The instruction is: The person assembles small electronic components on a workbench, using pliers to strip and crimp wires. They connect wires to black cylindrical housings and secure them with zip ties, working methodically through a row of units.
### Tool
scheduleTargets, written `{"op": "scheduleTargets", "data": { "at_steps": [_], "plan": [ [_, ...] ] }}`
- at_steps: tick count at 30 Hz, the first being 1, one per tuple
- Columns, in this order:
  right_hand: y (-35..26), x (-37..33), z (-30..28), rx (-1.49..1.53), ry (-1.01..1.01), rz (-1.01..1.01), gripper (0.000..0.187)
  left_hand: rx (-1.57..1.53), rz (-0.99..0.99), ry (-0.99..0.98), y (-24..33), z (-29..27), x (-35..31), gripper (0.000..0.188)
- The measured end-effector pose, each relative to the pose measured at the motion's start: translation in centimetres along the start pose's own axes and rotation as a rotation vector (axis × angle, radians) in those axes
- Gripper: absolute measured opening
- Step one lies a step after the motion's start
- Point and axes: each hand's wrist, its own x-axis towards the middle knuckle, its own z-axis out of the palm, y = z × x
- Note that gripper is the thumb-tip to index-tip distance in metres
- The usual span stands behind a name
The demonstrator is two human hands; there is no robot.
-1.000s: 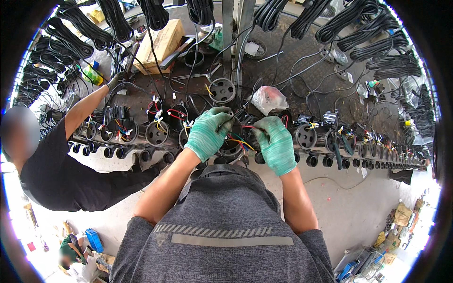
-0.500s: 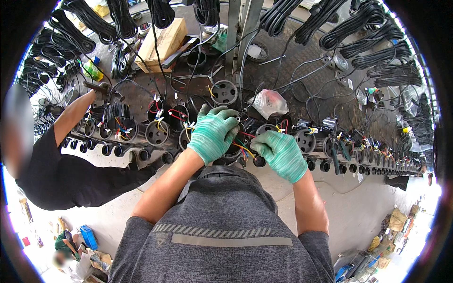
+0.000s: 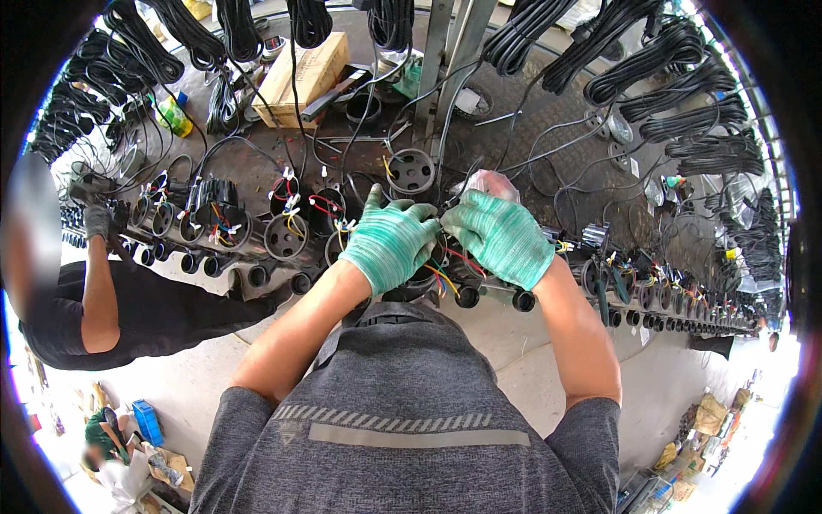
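Observation:
My left hand [image 3: 390, 244], in a green striped knit glove, bends over a round black housing between my forearms, with its thumb and fingers drawn together. My right hand [image 3: 501, 238], gloved alike, pinches with its fingertips close to those of the left. What either hand holds is hidden behind the gloves. Yellow, blue and red wires [image 3: 443, 277] stick out of the housing below my hands. A dark cable [image 3: 443, 163] runs down from above toward my fingertips. Just beyond my left hand lies a round black cap with holes [image 3: 412, 171].
Housings with loose wires [image 3: 285, 237] line the bench edge on both sides. Coiled black cables [image 3: 514, 38] hang above. A clear plastic bag [image 3: 492, 183] lies behind my right hand, a wooden box [image 3: 301, 79] further back, beside a metal post [image 3: 434, 77]. A co-worker [image 3: 128, 300] stands at left.
My right hand has moved left and up, from the red wires to beside my left fingertips. My left hand stays nearly in place. The co-worker's arm has pulled back to the left.

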Motion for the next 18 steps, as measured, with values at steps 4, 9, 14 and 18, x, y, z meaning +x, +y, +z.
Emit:
{"op": "scheduleTargets", "data": {
  "at_steps": [4, 9, 14, 18],
  "plan": [
    [0.3, -0.1, -0.1, -0.137, -0.057, -0.010, 0.018, -0.065, -0.002, 0.036, -0.1, 0.4, -0.2, 0.022],
    [0.7, -0.5, 0.9, -0.019, -0.096, 0.044, 0.020, -0.138, -0.023, 0.060, 0.0, 0.5, -0.4, 0.021],
    [0.9, -0.6, 2.0, 0.180, -0.085, 0.164, 0.018, -0.212, 0.002, 0.151, -0.1, 0.7, -0.5, 0.023],
    [0.9, -1.0, 3.1, 0.417, -0.015, 0.293, 0.016, -0.198, 0.045, 0.256, 0.2, 0.6, -0.6, 0.024]
  ]
}}
